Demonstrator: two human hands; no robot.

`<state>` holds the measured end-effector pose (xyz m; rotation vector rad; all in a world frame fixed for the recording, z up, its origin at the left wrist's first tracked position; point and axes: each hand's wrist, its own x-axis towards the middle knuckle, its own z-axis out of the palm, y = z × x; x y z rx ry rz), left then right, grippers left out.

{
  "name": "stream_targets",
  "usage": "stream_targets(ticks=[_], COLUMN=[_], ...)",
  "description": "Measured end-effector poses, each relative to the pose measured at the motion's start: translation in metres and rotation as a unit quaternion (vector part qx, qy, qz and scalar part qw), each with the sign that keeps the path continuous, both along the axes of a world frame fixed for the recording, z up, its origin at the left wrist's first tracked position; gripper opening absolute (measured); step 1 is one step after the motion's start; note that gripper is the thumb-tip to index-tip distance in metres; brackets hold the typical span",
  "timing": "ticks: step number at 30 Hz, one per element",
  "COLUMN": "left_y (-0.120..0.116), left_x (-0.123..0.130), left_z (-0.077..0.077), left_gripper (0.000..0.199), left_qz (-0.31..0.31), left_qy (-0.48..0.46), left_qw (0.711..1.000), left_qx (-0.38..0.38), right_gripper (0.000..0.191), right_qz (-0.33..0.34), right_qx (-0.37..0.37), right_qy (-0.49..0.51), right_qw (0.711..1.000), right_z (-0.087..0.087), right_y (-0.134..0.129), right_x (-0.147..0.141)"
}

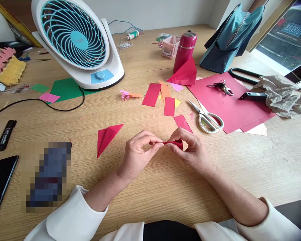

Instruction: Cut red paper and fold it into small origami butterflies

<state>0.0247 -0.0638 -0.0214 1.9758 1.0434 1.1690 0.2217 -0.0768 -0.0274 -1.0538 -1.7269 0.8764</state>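
Note:
Over the middle of the table, my left hand (140, 150) and my right hand (188, 147) pinch a small folded piece of red paper (180, 144) between them. The left thumb and forefinger grip its thin left tip; the right fingers close on its wider, folded end and hide part of it. On the table to the left lies a folded red paper triangle (109, 137). Beyond my hands are a red paper rectangle (152, 95), a smaller red rectangle (169, 106) and a red strip (183, 124). White-handled scissors (208, 118) lie part open to the right.
A fan (77, 43) stands at the back left, its black cord curving over green paper (65, 90). A black marker (6, 135) and phone (2, 184) lie left. Large red sheets (215, 97), a thermos (185, 47) and a blue bag (230, 43) occupy the right.

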Motion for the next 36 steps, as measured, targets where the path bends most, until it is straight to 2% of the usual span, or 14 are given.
stream_targets(ticks=[5,8,12,14,17,22,26,31,36], left_y=[-0.001,0.001,0.003,0.002,-0.002,-0.006,-0.004,0.001,0.002], left_x=[0.001,0.001,0.004,0.007,0.011,0.015,0.012,0.007,0.008], left_z=[-0.003,-0.007,-0.010,-0.011,-0.012,-0.014,-0.009,-0.003,-0.001], left_gripper=[0.008,0.008,0.017,0.021,0.026,0.028,0.026,0.025,0.027], left_qz=[-0.011,0.014,0.039,0.054,0.058,0.023,0.001,0.017,0.007], left_qy=[0.043,0.005,-0.146,-0.195,-0.217,-0.212,-0.180,-0.196,-0.209], left_qw=[0.997,0.987,0.934,0.911,0.891,0.879,0.894,0.904,0.897], left_qx=[-0.064,-0.162,-0.324,-0.359,-0.396,-0.427,-0.410,-0.381,-0.390], right_gripper=[0.009,0.019,0.045,0.043,0.036,0.035,0.034,0.035,0.036], right_qz=[-0.004,-0.014,-0.048,-0.035,-0.009,-0.028,-0.039,0.006,0.023], right_qx=[-0.034,-0.090,-0.169,-0.199,-0.224,-0.237,-0.292,-0.355,-0.347], right_qy=[0.009,0.080,0.193,0.210,0.223,0.249,0.256,0.276,0.242], right_qw=[0.999,0.993,0.965,0.957,0.949,0.939,0.921,0.893,0.906], right_z=[-0.001,-0.003,-0.003,-0.003,-0.006,-0.015,-0.017,-0.012,-0.008], right_y=[0.000,0.002,0.006,0.006,0.004,0.004,0.006,0.007,0.006], right_x=[0.001,0.003,-0.001,-0.006,-0.017,-0.021,-0.013,-0.009,-0.013])
